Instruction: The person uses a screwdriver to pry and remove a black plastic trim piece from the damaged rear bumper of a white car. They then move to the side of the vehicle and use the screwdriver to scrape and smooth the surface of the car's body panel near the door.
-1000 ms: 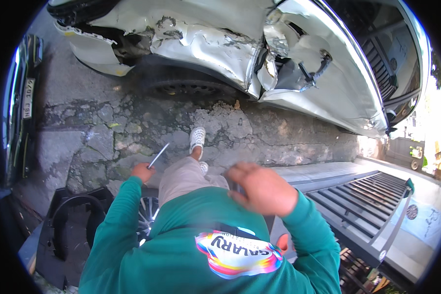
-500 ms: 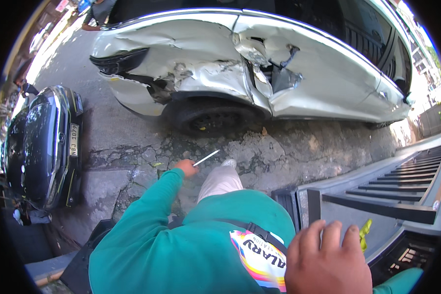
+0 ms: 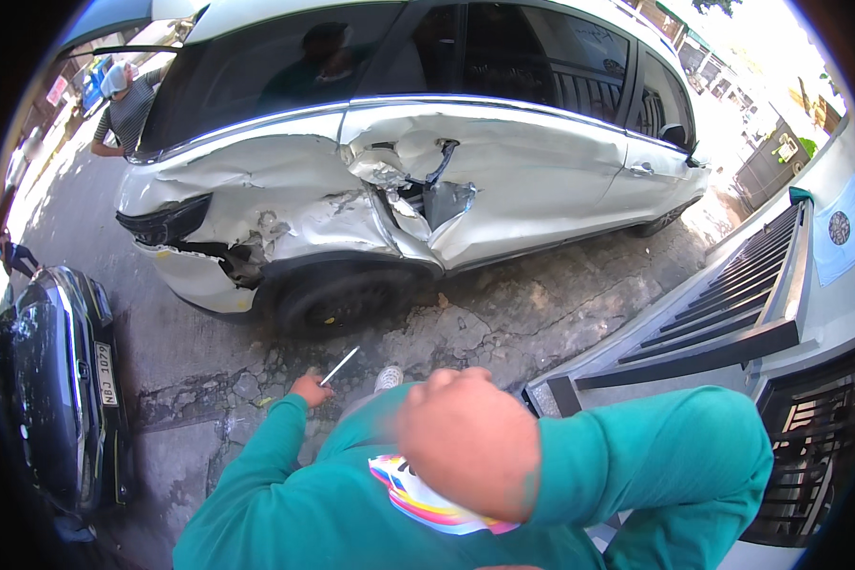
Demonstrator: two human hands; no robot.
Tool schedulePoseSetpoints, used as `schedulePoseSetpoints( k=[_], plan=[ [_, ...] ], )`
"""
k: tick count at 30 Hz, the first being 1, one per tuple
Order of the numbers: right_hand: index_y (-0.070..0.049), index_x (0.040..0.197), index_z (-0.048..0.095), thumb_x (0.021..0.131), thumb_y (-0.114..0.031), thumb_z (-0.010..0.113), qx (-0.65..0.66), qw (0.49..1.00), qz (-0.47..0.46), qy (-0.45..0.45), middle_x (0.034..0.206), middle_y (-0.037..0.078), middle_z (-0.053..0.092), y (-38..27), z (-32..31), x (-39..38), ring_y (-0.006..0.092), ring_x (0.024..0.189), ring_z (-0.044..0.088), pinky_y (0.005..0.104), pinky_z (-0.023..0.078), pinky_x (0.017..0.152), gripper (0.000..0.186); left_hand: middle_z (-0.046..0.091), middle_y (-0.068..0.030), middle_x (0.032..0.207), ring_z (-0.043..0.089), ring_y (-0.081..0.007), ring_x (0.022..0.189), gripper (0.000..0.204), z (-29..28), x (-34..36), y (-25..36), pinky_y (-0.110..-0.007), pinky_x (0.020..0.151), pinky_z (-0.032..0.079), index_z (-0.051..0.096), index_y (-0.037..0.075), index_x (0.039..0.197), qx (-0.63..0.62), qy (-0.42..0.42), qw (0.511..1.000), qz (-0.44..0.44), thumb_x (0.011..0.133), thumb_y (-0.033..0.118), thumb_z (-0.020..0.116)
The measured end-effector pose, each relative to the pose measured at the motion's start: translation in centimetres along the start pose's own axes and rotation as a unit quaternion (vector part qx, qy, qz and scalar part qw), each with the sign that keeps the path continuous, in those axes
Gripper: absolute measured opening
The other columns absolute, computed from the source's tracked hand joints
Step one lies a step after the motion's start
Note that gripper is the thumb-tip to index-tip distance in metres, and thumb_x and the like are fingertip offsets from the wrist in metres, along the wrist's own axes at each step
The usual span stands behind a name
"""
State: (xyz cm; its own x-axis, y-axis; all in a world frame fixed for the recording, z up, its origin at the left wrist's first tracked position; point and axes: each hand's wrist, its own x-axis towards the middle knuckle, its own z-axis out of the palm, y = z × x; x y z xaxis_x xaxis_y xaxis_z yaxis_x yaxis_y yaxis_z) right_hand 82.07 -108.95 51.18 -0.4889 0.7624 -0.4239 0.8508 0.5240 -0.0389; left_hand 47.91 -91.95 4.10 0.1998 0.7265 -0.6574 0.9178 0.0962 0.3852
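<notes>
In my left hand [image 3: 310, 390], low at the left, is a thin white stick [image 3: 342, 366] with a pointed end, its tip directed toward the car. The fingers are closed round its lower end. My right hand [image 3: 467, 439] is raised in front of my chest, close up and partly blurred, its fingers turned away. Whether it holds anything is hidden. Ahead stands a white car [image 3: 551, 190] with its rear side badly crumpled. The metal is torn open behind the rear door, above the rear wheel [image 3: 347, 302]. Neither hand touches the car.
A dark car [image 3: 52, 389] stands at the left. A person in a striped top [image 3: 128, 119] is at the white car's back end. To the right are a grey gate with black bars [image 3: 693, 328] and a light blue banner [image 3: 841, 228]. The pavement [image 3: 503, 328] is cracked.
My right hand has moved from the lower right to the middle, with its forearm now across the view. The view has tilted up, showing more of the car's windows. The left hand still holds the stick.
</notes>
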Motion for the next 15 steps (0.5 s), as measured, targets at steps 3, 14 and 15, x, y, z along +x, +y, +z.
schedulePoseSetpoints(
  k=[3,14,15],
  plan=[
    [-0.005,0.107,0.067,0.083,-0.020,0.066,0.074,0.995,-0.027,0.053,0.100,0.015,0.067,3.7,2.6,0.1,0.0324,0.092,0.069,0.0441,0.058,0.076,0.027,0.078,-0.0140,0.105,0.073,-0.0282,0.100,0.039,-1.5,-0.8,-2.2,-0.040,0.093,0.055,0.079,0.011,0.111,-0.054,0.020,0.998,-0.027,0.080,0.035,0.081],
    [-0.011,0.133,0.063,0.095,-0.020,0.069,0.544,0.804,0.164,0.176,0.126,0.019,0.068,7.9,25.2,6.6,0.0325,0.118,0.064,0.0407,0.052,0.098,0.040,0.074,-0.0115,0.094,0.071,-0.0268,0.091,0.031,-4.9,-4.7,15.4,-0.040,0.085,0.054,0.073,0.008,0.109,-0.171,0.049,0.910,0.376,0.097,0.036,0.067],
    [-0.007,0.134,0.062,0.094,-0.016,0.070,0.554,0.787,0.151,0.225,0.122,0.017,0.069,7.6,25.2,7.7,0.0294,0.111,0.066,0.0397,0.055,0.092,0.042,0.074,-0.0116,0.096,0.071,-0.0252,0.093,0.029,-5.2,-5.7,19.1,-0.039,0.086,0.054,0.073,0.008,0.109,-0.182,0.041,0.880,0.436,0.099,0.034,0.066]
  ],
)
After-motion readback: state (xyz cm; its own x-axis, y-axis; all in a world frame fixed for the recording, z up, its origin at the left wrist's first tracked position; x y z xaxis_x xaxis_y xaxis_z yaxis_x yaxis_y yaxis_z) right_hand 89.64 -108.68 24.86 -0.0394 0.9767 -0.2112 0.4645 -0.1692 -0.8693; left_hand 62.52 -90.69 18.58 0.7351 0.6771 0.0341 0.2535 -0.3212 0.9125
